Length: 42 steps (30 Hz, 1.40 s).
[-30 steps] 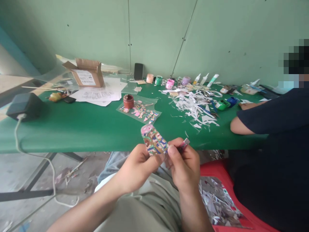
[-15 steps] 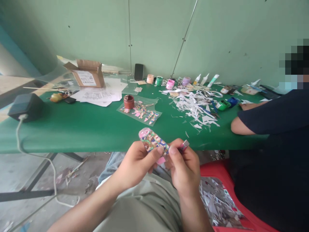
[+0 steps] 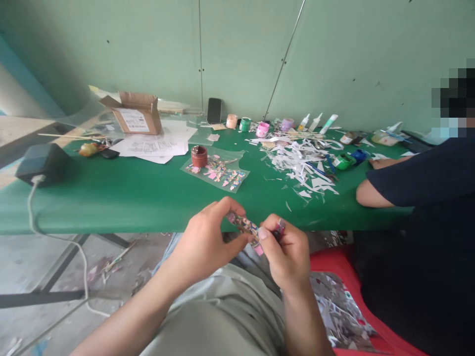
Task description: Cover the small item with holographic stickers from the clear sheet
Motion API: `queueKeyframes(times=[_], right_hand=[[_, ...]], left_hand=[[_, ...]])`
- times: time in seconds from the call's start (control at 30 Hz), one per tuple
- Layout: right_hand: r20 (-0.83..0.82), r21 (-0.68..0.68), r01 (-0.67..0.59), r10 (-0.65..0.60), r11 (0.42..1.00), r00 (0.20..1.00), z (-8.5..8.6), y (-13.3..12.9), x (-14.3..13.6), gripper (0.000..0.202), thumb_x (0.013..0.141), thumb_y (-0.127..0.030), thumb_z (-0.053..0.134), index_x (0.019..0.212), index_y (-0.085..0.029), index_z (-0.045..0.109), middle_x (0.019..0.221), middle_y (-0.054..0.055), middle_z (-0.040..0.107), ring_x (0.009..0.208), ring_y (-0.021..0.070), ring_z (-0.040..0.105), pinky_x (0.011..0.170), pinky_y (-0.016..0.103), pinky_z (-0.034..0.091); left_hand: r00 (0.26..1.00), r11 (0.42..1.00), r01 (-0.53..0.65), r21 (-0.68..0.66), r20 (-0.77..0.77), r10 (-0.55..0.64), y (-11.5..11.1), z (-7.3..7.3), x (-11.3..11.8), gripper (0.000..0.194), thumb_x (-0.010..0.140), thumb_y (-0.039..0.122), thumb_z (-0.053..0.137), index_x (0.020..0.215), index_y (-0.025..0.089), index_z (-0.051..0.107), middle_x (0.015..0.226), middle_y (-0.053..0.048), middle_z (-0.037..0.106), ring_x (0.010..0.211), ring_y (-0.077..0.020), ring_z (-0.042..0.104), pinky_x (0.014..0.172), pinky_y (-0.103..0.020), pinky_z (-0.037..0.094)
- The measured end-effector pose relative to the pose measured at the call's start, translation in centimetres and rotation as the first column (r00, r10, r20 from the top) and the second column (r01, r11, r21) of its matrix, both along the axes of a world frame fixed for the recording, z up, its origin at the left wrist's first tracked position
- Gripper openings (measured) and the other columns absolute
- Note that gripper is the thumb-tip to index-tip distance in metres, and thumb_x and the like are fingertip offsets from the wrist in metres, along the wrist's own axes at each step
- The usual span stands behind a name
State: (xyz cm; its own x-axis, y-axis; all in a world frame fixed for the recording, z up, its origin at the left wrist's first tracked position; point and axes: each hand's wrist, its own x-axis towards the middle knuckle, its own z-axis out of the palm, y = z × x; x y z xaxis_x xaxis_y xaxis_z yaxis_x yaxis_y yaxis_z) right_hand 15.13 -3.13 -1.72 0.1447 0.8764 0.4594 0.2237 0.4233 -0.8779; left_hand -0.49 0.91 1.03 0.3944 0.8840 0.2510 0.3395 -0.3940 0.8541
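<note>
A small multicoloured patterned piece [image 3: 245,227] with a pink end is held between my two hands above my lap, in front of the table edge. My left hand [image 3: 210,242] curves around it, forefinger at its upper end and thumb at its lower side. My right hand [image 3: 287,252] pinches the lower right part between thumb and fingers. Tucked in the same hand is a thin pink tool [image 3: 280,226] with a metal end; its kind is not clear. Beyond my hands, a clear plastic sheet [image 3: 237,153] bears patterned scraps and a reddish-brown paint jar [image 3: 199,156].
On the green table [image 3: 122,202] lie white paper scraps [image 3: 297,163], several paint jars, glue bottles, printed papers [image 3: 159,146] and a cardboard box [image 3: 139,116]. A black adapter [image 3: 42,163] trails its cable at left. A co-worker's arm [image 3: 378,193] rests at right, near a red scrap-filled stool [image 3: 334,257].
The patterned piece has turned from lying broad-side to me to more edge-on. My left forefinger has lifted to its upper end; my right hand keeps its pinch.
</note>
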Motion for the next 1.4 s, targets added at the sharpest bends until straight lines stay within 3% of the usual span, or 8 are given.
queueKeyframes(times=[0.07,0.13,0.3,0.4,0.63,0.87,1.03,1.4], right_hand=[[0.029,-0.004,-0.034,0.034,0.999,0.999,0.1,0.0,0.3,0.035,0.088,-0.030,0.055,0.057,-0.022,0.042,0.049,-0.007,0.035,0.046,0.0088,0.033,0.045,0.022,0.026],[0.010,-0.026,-0.088,0.088,0.996,0.996,0.1,0.0,0.4,0.035,0.088,-0.031,0.055,0.057,-0.022,0.041,0.050,-0.007,0.034,0.046,0.0085,0.031,0.044,0.022,0.025],[-0.103,-0.053,-0.164,0.158,0.985,0.982,-0.2,0.0,0.2,0.038,0.090,-0.038,0.055,0.058,-0.022,0.040,0.050,-0.007,0.032,0.046,0.0083,0.028,0.044,0.023,0.025],[-0.169,-0.043,-0.202,0.192,0.978,0.967,-0.7,-0.1,-0.1,0.039,0.092,-0.039,0.056,0.061,-0.022,0.041,0.054,-0.007,0.032,0.049,0.0089,0.028,0.046,0.023,0.027],[-0.384,-0.112,-0.282,0.221,0.953,0.897,-1.0,-0.6,-0.9,0.032,0.097,-0.051,0.051,0.081,-0.023,0.049,0.067,-0.005,0.041,0.050,0.0095,0.032,0.043,0.022,0.027],[-0.233,-0.126,-0.284,0.250,0.950,0.940,-0.6,-0.6,-0.4,0.041,0.099,-0.052,0.049,0.074,-0.020,0.055,0.059,-0.006,0.039,0.048,0.0083,0.025,0.043,0.022,0.022],[-0.152,-0.123,-0.323,0.304,0.938,0.940,-0.6,-0.8,-0.3,0.045,0.100,-0.049,0.046,0.066,-0.020,0.049,0.056,-0.006,0.035,0.050,0.0089,0.027,0.046,0.024,0.024],[-0.236,-0.094,-0.412,0.382,0.906,0.894,-0.3,-1.1,-1.3,0.046,0.101,-0.046,0.046,0.063,-0.021,0.040,0.056,-0.006,0.032,0.049,0.0087,0.023,0.047,0.025,0.023]], left_hand=[[0.986,0.983,0.120,0.138,-0.135,-0.102,-0.2,0.4,-0.2,0.016,0.080,0.020,0.068,0.095,0.021,0.065,0.094,-0.003,0.071,0.089,-0.0201,0.062,0.084,-0.032,0.044],[0.959,0.956,0.240,0.167,-0.193,-0.208,-0.4,0.7,-0.3,0.010,0.084,0.023,0.065,0.094,0.021,0.064,0.088,-0.002,0.071,0.082,-0.0185,0.060,0.080,-0.030,0.043],[0.950,0.955,0.286,-0.080,-0.104,-0.293,-0.4,0.5,-0.4,0.010,0.089,0.030,0.061,0.087,0.019,0.061,0.066,0.002,0.062,0.059,-0.0122,0.049,0.057,-0.024,0.036],[0.939,0.909,0.343,-0.237,0.058,-0.339,-0.4,0.1,-0.4,0.020,0.090,0.034,0.060,0.078,0.017,0.061,0.061,0.003,0.057,0.055,-0.0101,0.043,0.052,-0.022,0.033],[0.900,0.887,0.368,-0.279,0.348,-0.263,-0.8,-0.2,-0.5,0.036,0.090,0.045,0.063,0.072,0.014,0.068,0.056,0.001,0.052,0.050,-0.0086,0.034,0.049,-0.023,0.030],[0.910,0.910,0.317,-0.266,0.357,-0.213,-1.0,0.6,-0.5,0.036,0.085,0.039,0.068,0.059,0.016,0.060,0.057,0.000,0.052,0.054,-0.0101,0.039,0.052,-0.023,0.033],[0.907,0.901,0.337,-0.274,0.353,-0.232,-1.2,0.5,-0.5,0.035,0.087,0.033,0.062,0.058,0.017,0.053,0.052,0.002,0.045,0.050,-0.0087,0.032,0.048,-0.023,0.028],[0.880,0.848,0.402,-0.346,0.403,-0.252,-1.1,0.7,-0.8,0.037,0.083,0.037,0.067,0.056,0.018,0.049,0.049,0.005,0.036,0.048,-0.0074,0.024,0.045,-0.024,0.022]])
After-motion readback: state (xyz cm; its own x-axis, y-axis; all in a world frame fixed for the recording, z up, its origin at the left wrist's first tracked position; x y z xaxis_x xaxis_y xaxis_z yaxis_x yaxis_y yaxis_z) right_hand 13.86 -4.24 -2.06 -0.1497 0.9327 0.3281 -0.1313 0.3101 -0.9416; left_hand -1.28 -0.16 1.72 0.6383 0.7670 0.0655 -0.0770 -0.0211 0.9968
